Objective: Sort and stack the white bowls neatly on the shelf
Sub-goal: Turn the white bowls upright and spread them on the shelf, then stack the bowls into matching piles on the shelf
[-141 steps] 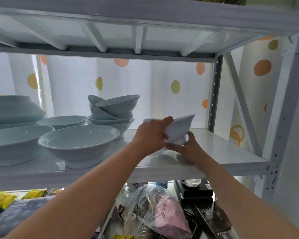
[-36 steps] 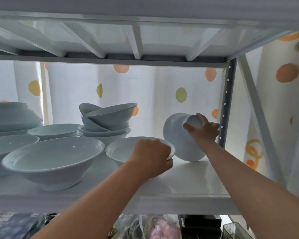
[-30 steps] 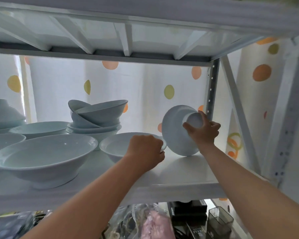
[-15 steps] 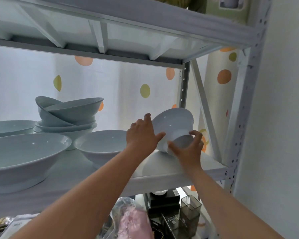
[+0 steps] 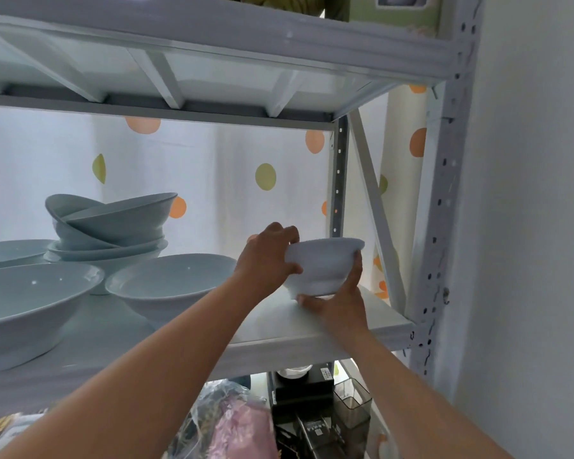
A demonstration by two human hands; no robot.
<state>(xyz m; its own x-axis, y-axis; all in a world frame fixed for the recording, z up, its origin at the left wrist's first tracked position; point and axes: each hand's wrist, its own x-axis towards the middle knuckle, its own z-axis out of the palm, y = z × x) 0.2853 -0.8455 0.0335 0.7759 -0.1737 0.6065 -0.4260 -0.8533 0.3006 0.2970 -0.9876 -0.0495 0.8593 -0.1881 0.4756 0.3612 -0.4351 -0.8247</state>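
A small white bowl stands upright near the right end of the white shelf, held between both hands. My left hand grips its left rim and side. My right hand cups its foot and right side from below. To its left sits a mid-sized white bowl, then a large wide bowl. Behind them is an untidy stack of bowls, its top ones tilted.
The shelf's right post and a diagonal brace stand close to the right of the small bowl. A dotted curtain hangs behind. The upper shelf is low overhead. Bags and black boxes fill the level below.
The small bowl, earlier tipped on its side under my right hand, now stands upright. My left hand left the mid-sized bowl and took the small bowl's rim. The camera turned right.
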